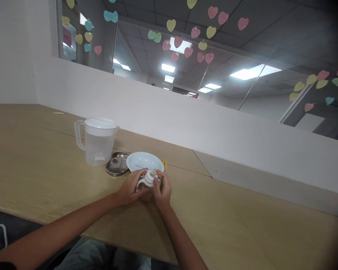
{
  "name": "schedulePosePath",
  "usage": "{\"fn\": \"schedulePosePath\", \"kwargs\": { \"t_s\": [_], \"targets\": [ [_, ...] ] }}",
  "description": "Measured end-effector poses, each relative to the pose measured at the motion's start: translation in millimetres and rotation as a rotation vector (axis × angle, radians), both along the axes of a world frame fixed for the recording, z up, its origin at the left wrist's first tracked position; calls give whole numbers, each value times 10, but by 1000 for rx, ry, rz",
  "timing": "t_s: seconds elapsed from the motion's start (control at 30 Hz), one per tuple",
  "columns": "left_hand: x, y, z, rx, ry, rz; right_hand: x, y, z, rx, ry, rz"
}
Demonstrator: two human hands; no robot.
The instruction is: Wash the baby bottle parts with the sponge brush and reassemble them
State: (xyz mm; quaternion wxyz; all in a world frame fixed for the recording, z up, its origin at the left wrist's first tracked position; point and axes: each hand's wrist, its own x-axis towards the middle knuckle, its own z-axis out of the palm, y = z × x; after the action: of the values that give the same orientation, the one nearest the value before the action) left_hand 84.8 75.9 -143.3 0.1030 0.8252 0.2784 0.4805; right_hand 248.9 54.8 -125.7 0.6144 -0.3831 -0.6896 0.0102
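Observation:
A baby bottle (149,177) with a white collar, a pale teat on top and side handles stands roughly upright between my hands, low over the table. My left hand (130,188) is closed around its left side, at the white handle. On the other side my right hand (163,190) grips it, the thumb close to the collar. My fingers hide much of the bottle's body. Just behind it lies a white plate (145,159), with a small yellow thing (165,164) at its right edge, too hidden to name.
A clear plastic pitcher (99,144) with a white lid stands at the back left. A round metal dish (117,164) with a small clear item in it lies beside the plate. Behind the wooden table (236,221) rises a white wall (157,107) below a window with heart-shaped notes.

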Motion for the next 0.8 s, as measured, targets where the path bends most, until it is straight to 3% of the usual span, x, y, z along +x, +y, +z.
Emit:
{"fn": "schedulePosePath", "kwargs": {
  "t_s": [0.17,0.57,0.8],
  "targets": [
    [-3,17,-3,-13,7,23,-1,14,-39,-58,23,43],
    [1,-12,30,25,-5,6,12,-24,13,63,-33,-74],
    [7,-34,95,32,-25,-20,8,-33,40,82,-44,-52]
  ]
}}
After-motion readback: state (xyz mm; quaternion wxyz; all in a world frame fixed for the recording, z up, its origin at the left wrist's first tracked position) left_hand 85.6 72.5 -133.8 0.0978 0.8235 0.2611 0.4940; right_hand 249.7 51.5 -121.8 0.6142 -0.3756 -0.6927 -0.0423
